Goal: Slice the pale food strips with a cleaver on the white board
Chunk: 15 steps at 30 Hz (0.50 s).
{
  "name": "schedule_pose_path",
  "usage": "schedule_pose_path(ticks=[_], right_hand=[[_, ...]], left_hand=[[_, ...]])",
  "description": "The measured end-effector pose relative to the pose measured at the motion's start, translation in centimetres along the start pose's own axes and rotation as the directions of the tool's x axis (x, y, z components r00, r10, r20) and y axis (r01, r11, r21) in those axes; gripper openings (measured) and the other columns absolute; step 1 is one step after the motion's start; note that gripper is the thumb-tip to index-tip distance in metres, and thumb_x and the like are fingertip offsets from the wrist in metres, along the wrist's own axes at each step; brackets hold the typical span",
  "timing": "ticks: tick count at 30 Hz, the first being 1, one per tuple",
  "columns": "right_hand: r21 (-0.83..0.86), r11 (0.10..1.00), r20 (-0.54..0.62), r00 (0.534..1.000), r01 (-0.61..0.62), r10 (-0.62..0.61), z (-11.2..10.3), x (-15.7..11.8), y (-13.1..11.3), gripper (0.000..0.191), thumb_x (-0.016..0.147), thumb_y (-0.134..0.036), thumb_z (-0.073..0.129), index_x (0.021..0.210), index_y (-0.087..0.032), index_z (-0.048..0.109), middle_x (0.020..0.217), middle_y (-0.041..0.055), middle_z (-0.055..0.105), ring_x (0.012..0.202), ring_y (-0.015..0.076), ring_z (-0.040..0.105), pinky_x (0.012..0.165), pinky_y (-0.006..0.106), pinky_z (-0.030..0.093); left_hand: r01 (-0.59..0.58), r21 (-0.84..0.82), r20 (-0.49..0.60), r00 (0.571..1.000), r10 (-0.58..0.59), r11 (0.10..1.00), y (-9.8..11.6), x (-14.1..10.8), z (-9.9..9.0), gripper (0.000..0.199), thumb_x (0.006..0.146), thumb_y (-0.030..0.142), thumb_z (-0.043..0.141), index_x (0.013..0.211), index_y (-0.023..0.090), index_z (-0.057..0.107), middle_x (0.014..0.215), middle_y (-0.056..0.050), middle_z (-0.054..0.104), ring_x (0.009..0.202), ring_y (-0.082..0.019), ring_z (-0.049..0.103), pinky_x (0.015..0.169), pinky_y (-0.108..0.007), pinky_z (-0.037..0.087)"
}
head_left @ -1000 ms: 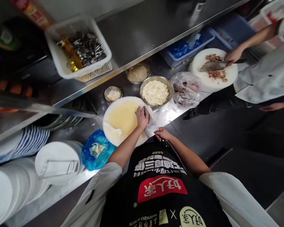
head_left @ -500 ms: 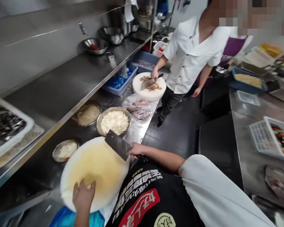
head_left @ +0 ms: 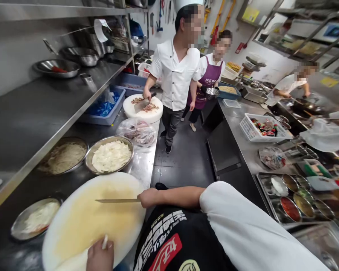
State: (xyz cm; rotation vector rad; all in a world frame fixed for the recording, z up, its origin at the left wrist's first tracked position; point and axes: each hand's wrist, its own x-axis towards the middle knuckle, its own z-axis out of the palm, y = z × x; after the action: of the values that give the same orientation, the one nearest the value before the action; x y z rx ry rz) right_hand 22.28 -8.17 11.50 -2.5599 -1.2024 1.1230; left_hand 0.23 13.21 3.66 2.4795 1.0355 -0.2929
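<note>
My right hand [head_left: 148, 197] is closed round the handle of a cleaver [head_left: 118, 200], whose blade appears edge-on as a thin line above the round cutting board [head_left: 81, 214]. The board is white with a yellowed, worn middle. At its near edge my left hand [head_left: 100, 256] is closed on a pale white piece of food [head_left: 104, 241], its narrow end poking up by the fingers. A broader white part [head_left: 75, 261] lies left of that hand; whether the two are one piece is unclear. Beyond the board stands a metal bowl [head_left: 87, 162] of white slices [head_left: 111, 156].
Left of the board is a small bowl [head_left: 15, 229]; a second bowl [head_left: 86, 148] stands behind. A bag of meat [head_left: 137, 131] lies farther off. A co-worker in white [head_left: 176, 75] holds a cleaver at another board [head_left: 144, 117]. A steel shelf [head_left: 53, 101] overhangs the left side.
The view has swung up and right. My cleaver has turned from blade-flat to edge-on and is over the board. My left hand now shows a white piece in its fingers.
</note>
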Motion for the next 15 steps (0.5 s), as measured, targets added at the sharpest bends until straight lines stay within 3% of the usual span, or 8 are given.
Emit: schedule_pose_path(ticks=[4, 6, 10, 13, 15], right_hand=[[-0.008, 1.000, -0.048, 0.999, -0.015, 0.015, 1.8, -0.5, -1.2, 0.037, 0.079, -0.024, 0.060, 0.115, -0.018, 0.065, 0.106, 0.0138, 0.074, 0.094, 0.0313, 0.074, 0.067, 0.039, 0.061], [-0.003, 1.000, -0.056, 0.998, -0.024, 0.024, 1.9, -0.4, -1.5, 0.037, 0.079, -0.024, 0.061, 0.116, -0.018, 0.065, 0.107, 0.0141, 0.074, 0.096, 0.0318, 0.074, 0.069, 0.041, 0.062], [-0.003, 0.999, -0.045, 0.998, -0.045, 0.045, 1.5, -0.3, -1.9, 0.037, 0.078, -0.024, 0.062, 0.114, -0.019, 0.065, 0.110, 0.0143, 0.073, 0.099, 0.0327, 0.073, 0.070, 0.042, 0.062], [-0.004, 0.999, -0.048, 0.998, -0.039, 0.039, 1.4, -0.4, -2.0, 0.038, 0.077, -0.023, 0.062, 0.115, -0.019, 0.065, 0.111, 0.0137, 0.073, 0.099, 0.0325, 0.073, 0.072, 0.043, 0.062], [-0.002, 0.999, -0.056, 0.998, -0.037, 0.037, 1.4, -0.6, -2.0, 0.039, 0.077, -0.023, 0.062, 0.116, -0.020, 0.065, 0.110, 0.0137, 0.073, 0.099, 0.0324, 0.073, 0.072, 0.043, 0.062]], left_hand=[[-0.012, 0.050, 0.134, 0.991, 0.005, 0.999, -0.4, 1.8, -0.5, 0.034, 0.081, 0.049, 0.051, 0.096, 0.021, 0.063, 0.095, -0.012, 0.069, 0.085, -0.032, 0.068, 0.072, -0.039, 0.051], [0.026, -0.007, 0.126, 0.992, -0.025, 1.000, -0.2, 2.1, -1.1, 0.030, 0.080, 0.050, 0.053, 0.090, 0.023, 0.061, 0.081, -0.008, 0.067, 0.073, -0.029, 0.065, 0.065, -0.036, 0.048], [0.085, -0.140, -0.062, 0.994, -0.095, 0.986, -0.1, 1.2, -3.1, 0.027, 0.077, 0.050, 0.055, 0.085, 0.024, 0.058, 0.072, -0.004, 0.064, 0.063, -0.025, 0.059, 0.061, -0.033, 0.046], [0.056, -0.259, -0.221, 0.968, -0.116, 0.964, -0.6, 0.3, -5.2, 0.027, 0.073, 0.048, 0.058, 0.085, 0.024, 0.060, 0.075, -0.002, 0.067, 0.067, -0.024, 0.063, 0.062, -0.032, 0.048], [0.034, -0.381, -0.261, 0.955, -0.142, 0.924, -1.2, 0.2, -6.5, 0.030, 0.070, 0.048, 0.061, 0.086, 0.023, 0.063, 0.074, -0.001, 0.069, 0.068, -0.023, 0.066, 0.060, -0.031, 0.050]])
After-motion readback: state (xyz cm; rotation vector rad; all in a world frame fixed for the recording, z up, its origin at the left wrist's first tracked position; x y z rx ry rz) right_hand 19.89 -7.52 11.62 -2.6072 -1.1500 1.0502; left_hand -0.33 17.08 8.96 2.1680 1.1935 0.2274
